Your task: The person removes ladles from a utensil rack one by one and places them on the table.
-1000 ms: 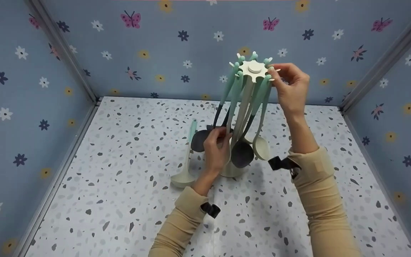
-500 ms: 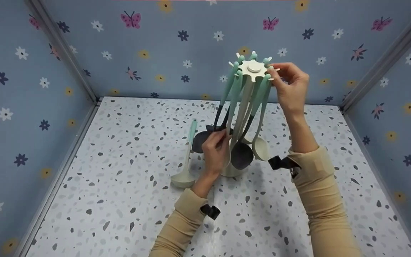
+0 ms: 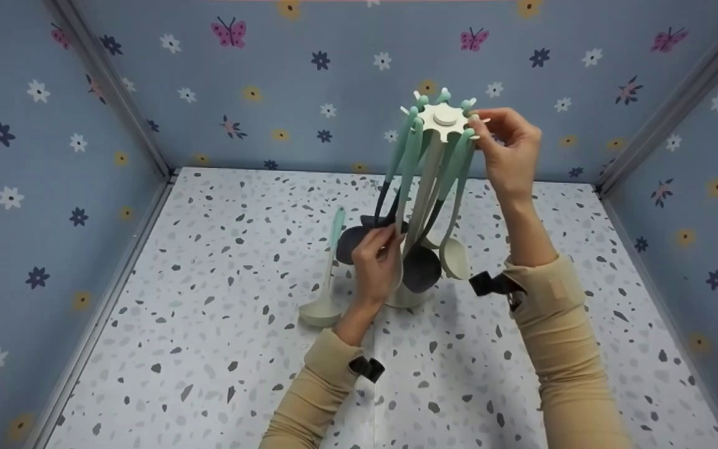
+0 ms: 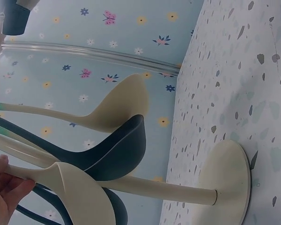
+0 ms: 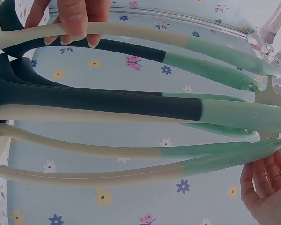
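A cream utensil stand (image 3: 445,118) with a star-shaped top stands upright, several mint-handled utensils hanging around it. My left hand (image 3: 374,265) pinches the shaft of a hanging cream spoon (image 4: 82,194) just above its wide head. In the right wrist view, those fingertips show on the pale shaft (image 5: 131,32). Up at the stand's top, my right hand (image 3: 512,146) pinches the upper end of another cream spoon (image 3: 455,259) by its mint handle (image 5: 234,155), right at the hook. Between the two hands hangs a dark spoon (image 3: 422,269). The left hand partly covers its spoon's head in the head view.
A cream ladle (image 3: 320,312) with a mint handle lies on the speckled table (image 3: 209,349), left of the stand's round base (image 4: 225,187). Another dark utensil head (image 3: 349,244) hangs left of my left hand. Flower-patterned walls (image 3: 272,75) enclose the back and sides.
Heads of the front hanging dark and cream spoons have drifted a touch to the left. Both hands stay in nearly the same places with the same grips.
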Demonstrator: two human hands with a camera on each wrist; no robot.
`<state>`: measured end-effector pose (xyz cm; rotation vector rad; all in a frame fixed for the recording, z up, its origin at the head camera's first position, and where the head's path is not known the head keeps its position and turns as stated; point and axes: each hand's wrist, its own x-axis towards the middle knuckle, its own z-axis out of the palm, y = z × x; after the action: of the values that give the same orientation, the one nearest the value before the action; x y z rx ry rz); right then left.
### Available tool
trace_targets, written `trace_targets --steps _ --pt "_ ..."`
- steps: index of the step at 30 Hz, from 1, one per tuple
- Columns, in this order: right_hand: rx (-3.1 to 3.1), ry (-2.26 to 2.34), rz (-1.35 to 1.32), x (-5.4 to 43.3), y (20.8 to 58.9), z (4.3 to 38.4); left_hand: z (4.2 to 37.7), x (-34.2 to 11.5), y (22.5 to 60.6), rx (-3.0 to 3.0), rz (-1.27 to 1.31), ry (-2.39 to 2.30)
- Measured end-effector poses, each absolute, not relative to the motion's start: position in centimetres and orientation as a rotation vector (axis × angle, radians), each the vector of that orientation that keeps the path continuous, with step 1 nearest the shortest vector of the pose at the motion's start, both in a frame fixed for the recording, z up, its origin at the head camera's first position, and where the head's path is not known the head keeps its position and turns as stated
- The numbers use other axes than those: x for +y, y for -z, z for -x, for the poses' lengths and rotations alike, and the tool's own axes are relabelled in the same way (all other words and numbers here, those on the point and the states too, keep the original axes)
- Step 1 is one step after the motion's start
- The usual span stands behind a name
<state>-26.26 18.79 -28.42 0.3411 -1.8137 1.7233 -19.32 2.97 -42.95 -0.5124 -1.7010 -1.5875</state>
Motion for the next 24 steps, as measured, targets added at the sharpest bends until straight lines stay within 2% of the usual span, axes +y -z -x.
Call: trace_targets --steps 9,16,24 --pt "-1.814 -1.702 -0.353 18.5 28.0 25.7 20.5 3.0 45.2 -1.675 0.535 1.651" --pt "-1.833 -1.718 -0.336 17.7 26.7 24.0 20.3 2.5 45.4 -1.676 0.515 1.629" --pt "-1.814 -1.737 -0.354 17.6 26.6 24.0 19.8 1.3 45.4 -1.674 0.507 1.595"
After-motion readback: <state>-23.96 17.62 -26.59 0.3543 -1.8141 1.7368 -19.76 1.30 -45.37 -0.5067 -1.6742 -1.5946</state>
